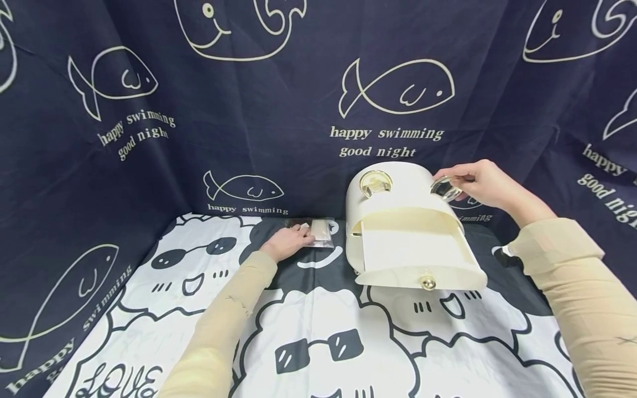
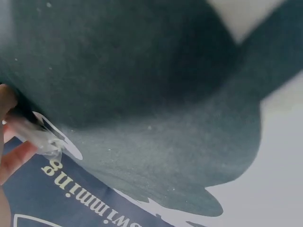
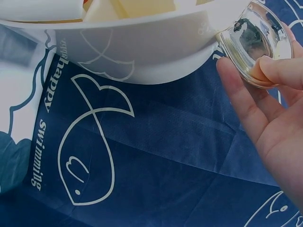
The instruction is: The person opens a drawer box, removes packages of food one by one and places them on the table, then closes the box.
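pale-beige fabric left sleeve (image 1: 211,337), snug, small dark mark on forearm | matching pale-beige fabric right sleeve (image 1: 592,309), wrinkled crosswise, wide cuff (image 1: 559,247), thin dark crossed mark | bare hands (image 1: 288,242) (image 1: 490,183)

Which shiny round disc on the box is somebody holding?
The right disc, on the right side of the cream drawer box: the right hand grips its edge. No hand touches the left disc.

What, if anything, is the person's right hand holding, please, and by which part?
The right hand holds the shiny round metallic piece beside the cream box by its rim.
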A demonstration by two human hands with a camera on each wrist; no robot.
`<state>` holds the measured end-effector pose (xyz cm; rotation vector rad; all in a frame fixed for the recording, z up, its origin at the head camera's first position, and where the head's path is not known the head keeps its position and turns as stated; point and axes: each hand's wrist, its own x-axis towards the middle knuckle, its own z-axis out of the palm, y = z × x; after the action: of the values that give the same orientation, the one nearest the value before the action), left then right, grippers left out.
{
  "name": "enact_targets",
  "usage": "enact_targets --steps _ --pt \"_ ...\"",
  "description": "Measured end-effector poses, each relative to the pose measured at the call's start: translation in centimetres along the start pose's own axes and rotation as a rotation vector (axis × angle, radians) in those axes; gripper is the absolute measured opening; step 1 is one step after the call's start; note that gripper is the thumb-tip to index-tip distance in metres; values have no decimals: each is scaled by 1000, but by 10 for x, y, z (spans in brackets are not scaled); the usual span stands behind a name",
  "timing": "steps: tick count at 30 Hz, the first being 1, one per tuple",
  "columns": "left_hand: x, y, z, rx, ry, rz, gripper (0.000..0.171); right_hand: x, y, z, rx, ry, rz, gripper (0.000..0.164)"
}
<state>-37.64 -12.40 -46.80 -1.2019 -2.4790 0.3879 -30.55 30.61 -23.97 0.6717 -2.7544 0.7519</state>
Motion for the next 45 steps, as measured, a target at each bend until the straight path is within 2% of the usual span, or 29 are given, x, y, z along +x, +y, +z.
enact_targets --steps 6,11,16,23,31,37,42,45 --pt "-3 -1 -7 -13 -34 -4 23 0 1 0 8 -7 -14 35" --pt "-6 1 -17 -25 21 36 32 -3 2 -1 1 -11 2 34" --pt "-9 8 -29 -21 49 57 28 -6 2 -3 -4 -3 6 35" --pt "-15 19 -45 2 90 28 29 -6 4 -3 10 -33 17 34" --pt "-26 38 -73 -57 124 -4 28 -4 5 -6 24 -83 3 35" --pt "-30 50 -99 -103 230 1 31 -2 6 -8 16 -103 14 38" --pt "-31 65 -120 -99 371 45 32 -1 7 -8 30 -112 26 38" --pt "-29 74 -132 -109 462 72 32 0 6 -8 26 -98 6 36"
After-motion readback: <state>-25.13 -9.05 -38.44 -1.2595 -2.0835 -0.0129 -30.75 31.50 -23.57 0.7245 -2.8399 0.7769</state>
